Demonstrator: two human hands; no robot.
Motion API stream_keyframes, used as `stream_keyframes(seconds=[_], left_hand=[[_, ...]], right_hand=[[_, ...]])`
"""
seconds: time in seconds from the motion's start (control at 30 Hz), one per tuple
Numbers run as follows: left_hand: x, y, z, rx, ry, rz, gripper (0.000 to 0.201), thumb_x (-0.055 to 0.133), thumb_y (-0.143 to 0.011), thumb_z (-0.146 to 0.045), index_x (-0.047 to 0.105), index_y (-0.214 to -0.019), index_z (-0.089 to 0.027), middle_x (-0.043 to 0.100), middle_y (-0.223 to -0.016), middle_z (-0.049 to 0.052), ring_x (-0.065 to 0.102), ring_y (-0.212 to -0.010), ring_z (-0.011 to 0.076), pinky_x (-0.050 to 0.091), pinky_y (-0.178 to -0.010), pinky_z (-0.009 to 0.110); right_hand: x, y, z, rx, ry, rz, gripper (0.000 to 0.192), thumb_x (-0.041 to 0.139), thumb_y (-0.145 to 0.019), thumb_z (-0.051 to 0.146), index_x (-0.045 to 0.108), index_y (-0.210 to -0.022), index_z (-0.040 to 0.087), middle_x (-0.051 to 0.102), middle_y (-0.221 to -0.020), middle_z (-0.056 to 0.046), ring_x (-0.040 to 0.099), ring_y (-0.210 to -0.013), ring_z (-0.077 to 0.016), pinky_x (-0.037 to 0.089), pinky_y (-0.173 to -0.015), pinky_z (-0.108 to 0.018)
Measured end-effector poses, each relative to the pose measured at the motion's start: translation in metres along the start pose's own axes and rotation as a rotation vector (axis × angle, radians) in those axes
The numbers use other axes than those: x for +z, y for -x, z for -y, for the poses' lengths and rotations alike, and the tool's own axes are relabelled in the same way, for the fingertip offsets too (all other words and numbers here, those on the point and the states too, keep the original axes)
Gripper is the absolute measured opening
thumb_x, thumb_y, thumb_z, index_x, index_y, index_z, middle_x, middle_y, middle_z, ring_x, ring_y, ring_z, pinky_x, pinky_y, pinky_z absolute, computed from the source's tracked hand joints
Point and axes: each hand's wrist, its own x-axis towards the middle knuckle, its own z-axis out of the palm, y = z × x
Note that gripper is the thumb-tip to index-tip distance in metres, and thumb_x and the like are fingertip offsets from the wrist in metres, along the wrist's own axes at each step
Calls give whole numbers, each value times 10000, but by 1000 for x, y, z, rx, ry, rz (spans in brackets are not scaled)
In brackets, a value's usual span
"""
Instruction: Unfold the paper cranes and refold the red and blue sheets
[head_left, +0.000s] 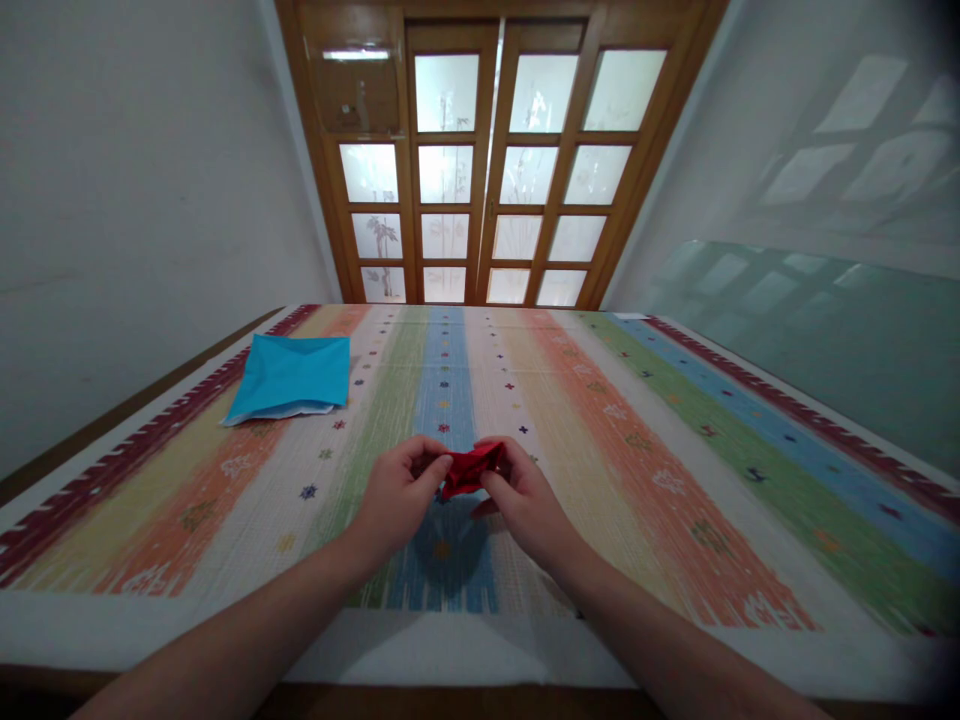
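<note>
A small folded red paper [469,467] is held just above the striped tablecloth [637,440] in the middle of the table. My left hand [397,495] pinches its left end between thumb and fingers. My right hand [521,495] grips its right side, fingers curled over the top. Both hands meet at the paper, and parts of it are hidden under my fingers.
A stack of blue paper sheets [291,376] with a white sheet beneath lies at the far left of the table. A wooden door with frosted glass panes [491,170] stands behind the table. A glass panel [825,330] leans along the right wall.
</note>
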Motion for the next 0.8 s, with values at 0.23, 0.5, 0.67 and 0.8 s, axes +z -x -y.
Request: stream_keyframes(seconds=[0.23,0.5,0.67,0.8], left_hand=[[3,-6,9,-131,178,16,239,665,-845,-395,581,-859,-171,687,-762,34,637,-650,153,519,-587,263],[2,-7,5,-100,185,6,221,662,-840,-374,572,-836,-172,673,-792,29,650,-698,151,554,-639,272],[3,-6,3,-118,225,-29,248,677,-844,-397,571,-864,-175,650,-823,21,630,-677,140,548,-553,246],[5,-6,3,-173,312,-33,273,721,-810,-387,560,-870,-175,661,-851,27,651,-716,149,581,-596,269]], right_hand=[[2,2,-6,-74,88,0,611,565,-842,203,410,-1426,286,639,-1031,-51,669,-860,-200,604,-560,-292],[-2,-7,-8,0,46,-45,512,553,-833,212,490,-1341,241,673,-987,-60,679,-790,-191,581,-549,-288],[-2,-6,-12,-44,21,-21,443,577,-915,347,497,-1336,235,665,-1015,-76,684,-866,-224,606,-593,-338],[-1,-4,-13,-117,20,-4,531,622,-920,362,434,-1410,278,645,-1196,-102,670,-1003,-234,607,-658,-333]])
